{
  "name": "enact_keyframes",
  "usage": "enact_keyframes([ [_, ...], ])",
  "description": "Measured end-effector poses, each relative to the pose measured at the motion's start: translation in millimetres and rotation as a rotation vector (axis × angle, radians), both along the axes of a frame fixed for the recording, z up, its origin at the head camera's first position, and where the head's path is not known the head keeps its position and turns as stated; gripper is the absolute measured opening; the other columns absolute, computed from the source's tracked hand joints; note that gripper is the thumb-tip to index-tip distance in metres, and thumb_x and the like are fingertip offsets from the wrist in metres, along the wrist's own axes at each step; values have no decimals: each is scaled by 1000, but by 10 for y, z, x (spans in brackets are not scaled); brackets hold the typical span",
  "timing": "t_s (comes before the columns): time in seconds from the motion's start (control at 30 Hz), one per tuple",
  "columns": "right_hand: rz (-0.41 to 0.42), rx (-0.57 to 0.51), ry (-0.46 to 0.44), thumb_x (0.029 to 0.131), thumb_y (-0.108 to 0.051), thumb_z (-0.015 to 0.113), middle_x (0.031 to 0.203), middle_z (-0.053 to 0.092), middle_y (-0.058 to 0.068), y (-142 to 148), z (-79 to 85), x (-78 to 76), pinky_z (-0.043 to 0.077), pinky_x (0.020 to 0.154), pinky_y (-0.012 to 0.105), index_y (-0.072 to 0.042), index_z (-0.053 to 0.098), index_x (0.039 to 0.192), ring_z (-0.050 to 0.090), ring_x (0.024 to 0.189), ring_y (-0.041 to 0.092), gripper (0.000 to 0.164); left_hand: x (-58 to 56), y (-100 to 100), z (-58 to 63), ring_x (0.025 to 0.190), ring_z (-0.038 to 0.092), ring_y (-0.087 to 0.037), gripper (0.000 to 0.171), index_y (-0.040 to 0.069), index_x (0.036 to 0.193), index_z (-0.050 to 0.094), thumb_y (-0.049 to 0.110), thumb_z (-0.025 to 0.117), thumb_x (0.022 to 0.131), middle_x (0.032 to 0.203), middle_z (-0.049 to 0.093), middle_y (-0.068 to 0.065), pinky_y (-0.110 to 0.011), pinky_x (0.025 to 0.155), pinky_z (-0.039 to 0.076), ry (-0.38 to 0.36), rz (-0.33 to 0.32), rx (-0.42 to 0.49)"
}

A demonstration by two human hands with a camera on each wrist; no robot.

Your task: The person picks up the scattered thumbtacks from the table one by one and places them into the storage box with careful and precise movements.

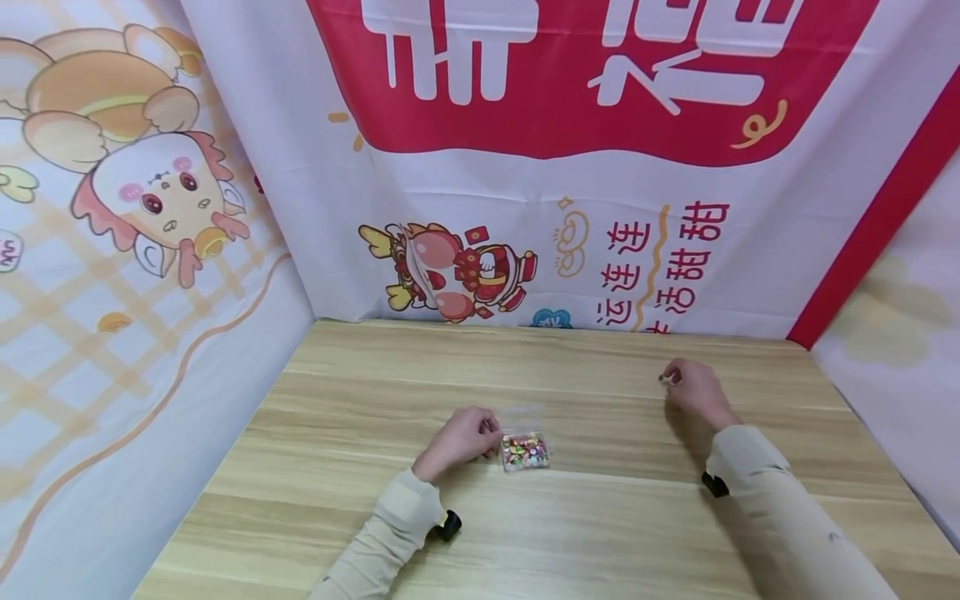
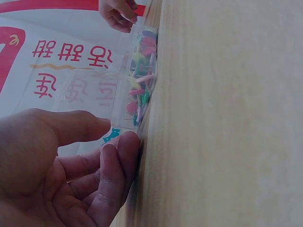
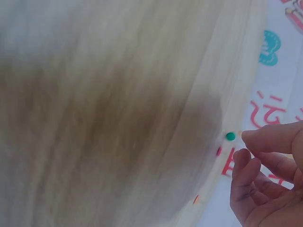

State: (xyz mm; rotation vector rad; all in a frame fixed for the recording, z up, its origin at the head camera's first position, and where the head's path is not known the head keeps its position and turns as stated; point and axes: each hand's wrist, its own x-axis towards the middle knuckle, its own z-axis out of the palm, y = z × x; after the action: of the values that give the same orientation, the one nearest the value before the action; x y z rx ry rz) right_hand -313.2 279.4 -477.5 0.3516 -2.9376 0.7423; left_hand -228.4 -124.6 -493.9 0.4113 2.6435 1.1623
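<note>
My left hand point(image 1: 467, 433) is at the left side of a small clear plastic box point(image 1: 525, 467), its thumb and curled fingers pinching the near corner. Bright little round-headed pins point(image 2: 140, 71) in pink, green, yellow and white fill the box, and its transparent lid point(image 2: 85, 97) stands raised. Farther right and back, my right hand point(image 1: 696, 390) pinches a small green round-headed pin point(image 3: 230, 136) between thumb and fingertips, head pointing outward, a little above the tabletop.
A tiny red piece point(image 3: 218, 151) and an orange piece point(image 3: 196, 199) lie on the wooden table point(image 1: 360, 392) near the right hand. Printed cloth point(image 1: 480, 183) hangs behind the table's back edge, and more patterned cloth point(image 1: 112, 350) runs along the left.
</note>
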Motion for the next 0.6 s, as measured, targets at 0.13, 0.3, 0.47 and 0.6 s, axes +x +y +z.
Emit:
enact_keyframes([
  [0.13, -17, 27, -52, 77, 1, 64, 90, 67, 26, 53, -22, -82, 54, 75, 52, 10, 62, 99, 64, 81, 37, 24, 4, 4, 7, 57, 62, -12, 9, 6, 89, 68, 13, 65, 94, 71, 69, -2, -26, 50, 50, -4, -1, 8],
  [0.3, -40, 64, -86, 76, 0, 62, 88, 68, 24, 61, -32, -134, 54, 73, 50, 7, 62, 92, 64, 81, 36, 17, 7, 12, 29, 57, 62, -11, 9, 6, 89, 68, 13, 64, 95, 71, 70, -2, -25, 50, 50, -8, 1, 3],
  [0.47, -65, 91, -89, 72, 2, 58, 79, 66, 19, 60, -46, -170, 53, 68, 45, 2, 63, 81, 61, 75, 32, 10, 6, 13, 32, 58, 63, -11, 9, 7, 90, 68, 14, 64, 95, 72, 70, -2, -25, 51, 51, -17, -2, 0],
  [0.6, -69, 106, -92, 73, 1, 58, 75, 65, 16, 35, -14, -160, 50, 63, 40, 0, 65, 76, 60, 72, 30, 7, 14, 5, 26, 58, 63, -12, 10, 7, 90, 68, 14, 64, 95, 72, 70, -3, -25, 51, 50, -13, 1, -5],
])
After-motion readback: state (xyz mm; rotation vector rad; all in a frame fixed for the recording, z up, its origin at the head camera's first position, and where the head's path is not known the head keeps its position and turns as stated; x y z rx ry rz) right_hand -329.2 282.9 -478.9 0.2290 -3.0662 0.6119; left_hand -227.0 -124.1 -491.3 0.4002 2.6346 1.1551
